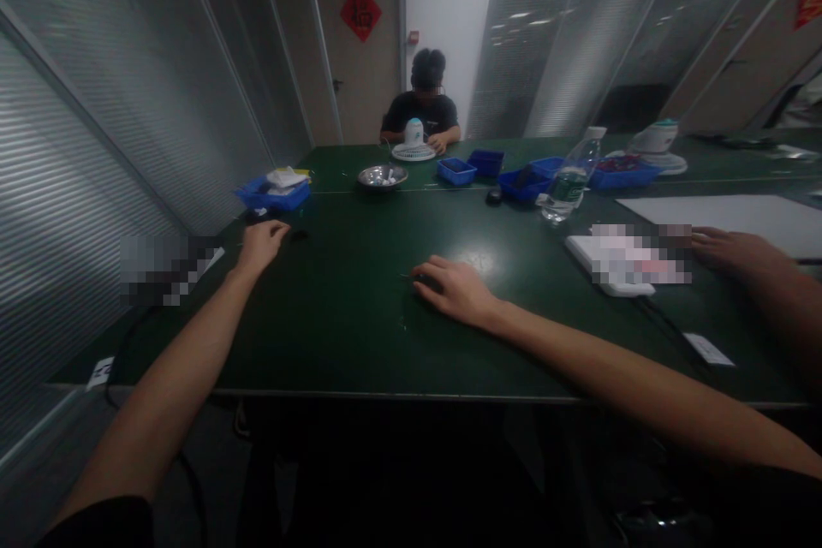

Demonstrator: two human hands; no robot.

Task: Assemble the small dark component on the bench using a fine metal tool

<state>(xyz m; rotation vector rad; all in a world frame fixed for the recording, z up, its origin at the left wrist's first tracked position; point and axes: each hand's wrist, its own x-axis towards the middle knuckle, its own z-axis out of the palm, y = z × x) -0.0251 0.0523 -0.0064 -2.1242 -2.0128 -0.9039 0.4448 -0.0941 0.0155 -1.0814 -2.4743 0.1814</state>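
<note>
From far away, I see my left hand [262, 241] near a blue plastic box [290, 199], probably put there for easy reach; its fingertips are together, but I can't tell if they hold anything. My right hand [457, 289] seems to rest on the dark green table [347, 317], maybe for steadiness, thumb and finger pinching a thin grey stick [404, 276].

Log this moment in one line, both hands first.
left hand: near leftmost blue tray, grip unclear | right hand: low at green table, thin item at fingers, unidentified | metal bowl: small white pieces inside
</note>
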